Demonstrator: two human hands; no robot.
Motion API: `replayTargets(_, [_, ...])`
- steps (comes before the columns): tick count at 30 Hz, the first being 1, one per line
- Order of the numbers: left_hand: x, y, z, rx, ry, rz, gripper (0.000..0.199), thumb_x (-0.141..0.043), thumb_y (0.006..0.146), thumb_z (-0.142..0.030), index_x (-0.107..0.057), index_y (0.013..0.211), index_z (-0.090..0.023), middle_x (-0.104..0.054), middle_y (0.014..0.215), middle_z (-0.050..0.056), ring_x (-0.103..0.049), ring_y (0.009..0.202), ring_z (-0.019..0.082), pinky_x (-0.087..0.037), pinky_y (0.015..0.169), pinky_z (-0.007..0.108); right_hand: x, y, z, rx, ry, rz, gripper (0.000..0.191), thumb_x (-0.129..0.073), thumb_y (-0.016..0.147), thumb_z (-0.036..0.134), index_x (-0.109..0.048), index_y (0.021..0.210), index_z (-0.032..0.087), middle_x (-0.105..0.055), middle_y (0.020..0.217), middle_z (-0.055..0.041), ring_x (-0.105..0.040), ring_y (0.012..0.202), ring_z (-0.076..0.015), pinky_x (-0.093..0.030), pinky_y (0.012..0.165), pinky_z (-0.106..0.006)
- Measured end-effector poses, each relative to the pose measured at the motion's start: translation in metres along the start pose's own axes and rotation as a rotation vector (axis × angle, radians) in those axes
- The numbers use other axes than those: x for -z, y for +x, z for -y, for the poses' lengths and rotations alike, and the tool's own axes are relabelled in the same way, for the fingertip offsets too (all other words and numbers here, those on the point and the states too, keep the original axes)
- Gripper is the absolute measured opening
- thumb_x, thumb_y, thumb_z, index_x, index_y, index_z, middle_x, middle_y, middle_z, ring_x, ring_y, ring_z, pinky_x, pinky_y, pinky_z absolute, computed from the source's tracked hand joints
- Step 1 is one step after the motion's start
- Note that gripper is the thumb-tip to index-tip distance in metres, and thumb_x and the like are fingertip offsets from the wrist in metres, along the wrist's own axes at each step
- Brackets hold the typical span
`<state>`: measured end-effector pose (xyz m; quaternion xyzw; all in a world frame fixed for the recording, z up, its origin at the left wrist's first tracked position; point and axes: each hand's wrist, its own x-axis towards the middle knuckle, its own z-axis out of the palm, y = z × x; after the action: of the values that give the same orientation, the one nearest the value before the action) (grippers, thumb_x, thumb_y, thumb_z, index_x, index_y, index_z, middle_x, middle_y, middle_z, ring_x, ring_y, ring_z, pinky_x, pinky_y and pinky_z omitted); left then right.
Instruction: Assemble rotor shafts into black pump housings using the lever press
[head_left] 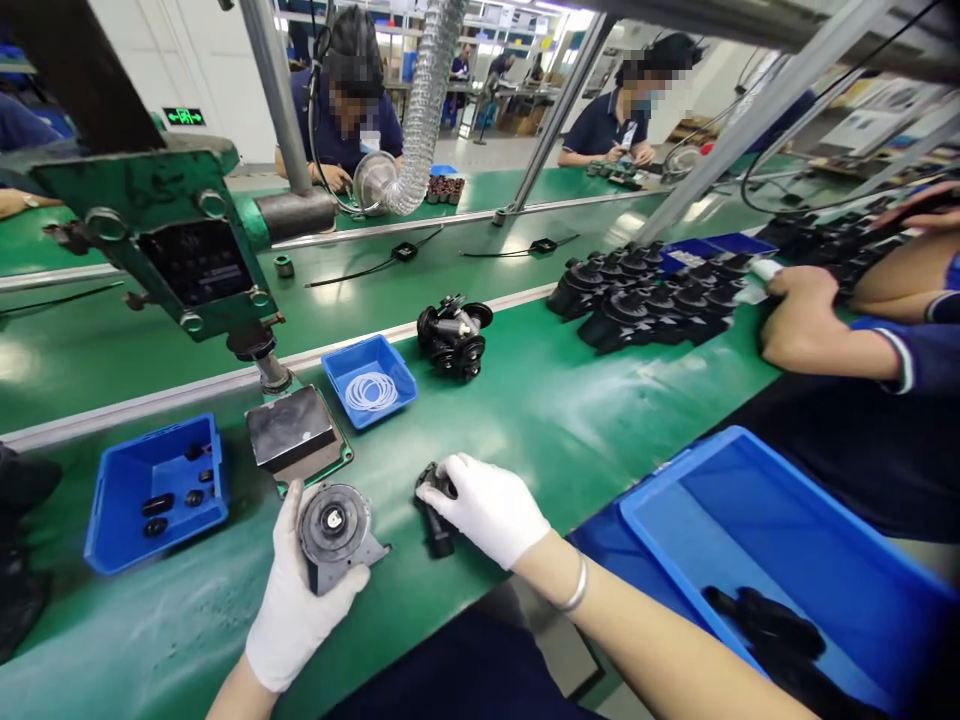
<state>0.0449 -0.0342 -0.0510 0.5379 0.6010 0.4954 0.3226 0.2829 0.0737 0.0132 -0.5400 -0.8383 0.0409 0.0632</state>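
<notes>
My left hand, in a white glove, is closed around a round grey housing with a dark hub in its middle and a flat foot at one side. To its right, my gloved right hand grips a black plastic fitting with a short tube end, low over the green bench; the fingers hide its upper part. Behind the left hand stands a press with a metal block on its base. A small blue tray holding white rings lies beyond my hands.
At left is a blue bin with small black parts. Black assemblies stand mid-bench, and rows of black housings are farther right. A large blue crate with black parts sits at lower right. A co-worker's arm reaches in from the right.
</notes>
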Motion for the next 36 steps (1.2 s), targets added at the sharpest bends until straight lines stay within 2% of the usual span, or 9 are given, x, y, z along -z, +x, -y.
replayTargets(5, [-0.001, 0.001, -0.002, -0.010, 0.046, 0.026, 0.101, -0.073, 0.077, -0.036, -0.006, 0.153, -0.029, -0.032, 0.151, 0.017, -0.039, 0.138, 0.037, -0.028, 0.112, 0.062, 0.013, 0.021, 0.003, 0.606, -0.045, 0.067, 0.022, -0.051, 0.098, 0.037, -0.066, 0.097, 0.022, -0.062, 0.086, -0.0061, -0.055, 0.071, -0.0197, -0.037, 0.063, -0.031])
replayTargets(8, [-0.001, 0.002, -0.006, -0.030, 0.056, 0.027, 0.100, -0.072, 0.078, -0.037, -0.005, 0.153, -0.028, -0.035, 0.149, 0.018, -0.043, 0.135, 0.036, -0.034, 0.110, 0.060, 0.022, 0.028, -0.003, 0.770, 0.048, 0.097, 0.024, -0.046, 0.100, 0.027, -0.063, 0.117, 0.027, -0.062, 0.100, -0.0070, -0.054, 0.081, -0.0202, -0.040, 0.072, -0.033])
replayTargets(11, [-0.001, 0.002, -0.008, -0.036, 0.084, 0.029, 0.100, -0.071, 0.078, -0.038, -0.005, 0.153, -0.027, -0.038, 0.147, 0.019, -0.045, 0.133, 0.037, -0.036, 0.108, 0.061, 0.019, 0.027, -0.014, 0.675, 0.224, 0.103, 0.038, -0.057, 0.095, 0.034, -0.054, 0.132, 0.026, -0.061, 0.114, -0.0093, -0.056, 0.099, -0.0235, -0.045, 0.087, -0.038])
replayTargets(15, [0.000, -0.001, -0.006, -0.019, 0.080, 0.033, 0.101, -0.071, 0.078, -0.040, -0.004, 0.153, -0.026, -0.036, 0.149, 0.020, -0.044, 0.134, 0.039, -0.036, 0.107, 0.063, 0.001, 0.012, -0.022, 0.297, 0.447, -0.001, 0.069, -0.072, 0.079, 0.034, -0.040, 0.140, 0.020, -0.049, 0.135, -0.0151, -0.046, 0.126, -0.0296, -0.042, 0.105, -0.048])
replayTargets(18, [-0.001, -0.003, -0.003, 0.010, 0.081, 0.026, 0.102, -0.072, 0.077, -0.040, -0.005, 0.153, -0.026, -0.036, 0.150, 0.020, -0.043, 0.134, 0.039, -0.035, 0.108, 0.063, -0.020, -0.003, -0.011, 0.067, 0.503, -0.064, 0.078, -0.072, 0.072, 0.031, -0.037, 0.140, 0.018, -0.042, 0.142, -0.0168, -0.041, 0.133, -0.0323, -0.039, 0.109, -0.052])
replayTargets(21, [-0.002, -0.003, -0.004, 0.020, 0.103, 0.003, 0.103, -0.073, 0.076, -0.040, -0.007, 0.153, -0.026, -0.038, 0.148, 0.020, -0.045, 0.133, 0.039, -0.035, 0.108, 0.063, -0.039, -0.009, 0.009, -0.036, 0.497, -0.150, 0.081, -0.073, 0.067, 0.029, -0.038, 0.138, 0.015, -0.042, 0.141, -0.0197, -0.042, 0.132, -0.0358, -0.038, 0.109, -0.055])
replayTargets(25, [-0.001, -0.001, -0.009, 0.001, 0.101, 0.014, 0.103, -0.072, 0.076, -0.038, -0.004, 0.153, -0.027, -0.040, 0.146, 0.021, -0.048, 0.130, 0.041, -0.039, 0.103, 0.066, -0.049, 0.003, 0.022, 0.039, 0.535, -0.172, 0.064, -0.069, 0.071, 0.025, -0.044, 0.130, 0.016, -0.049, 0.133, -0.0187, -0.047, 0.127, -0.0332, -0.041, 0.107, -0.053])
replayTargets(31, [0.004, -0.001, -0.013, 0.023, 0.033, 0.106, 0.102, -0.068, 0.076, -0.025, -0.002, 0.153, -0.024, -0.034, 0.150, 0.022, -0.040, 0.136, 0.041, -0.033, 0.108, 0.065, -0.047, 0.020, 0.012, 0.269, 0.485, -0.085, 0.057, -0.070, 0.071, 0.027, -0.051, 0.124, 0.016, -0.040, 0.142, -0.0184, -0.038, 0.134, -0.0335, -0.037, 0.109, -0.052])
replayTargets(36, [0.000, 0.003, -0.013, 0.025, 0.042, 0.058, 0.099, -0.071, 0.071, -0.024, -0.012, 0.151, -0.022, -0.038, 0.148, 0.022, -0.042, 0.135, 0.042, -0.036, 0.107, 0.065, -0.040, 0.031, 0.006, 0.259, 0.490, -0.102, 0.034, -0.066, 0.072, 0.026, -0.062, 0.105, 0.018, -0.054, 0.118, -0.0153, -0.052, 0.113, -0.0322, -0.044, 0.098, -0.052])
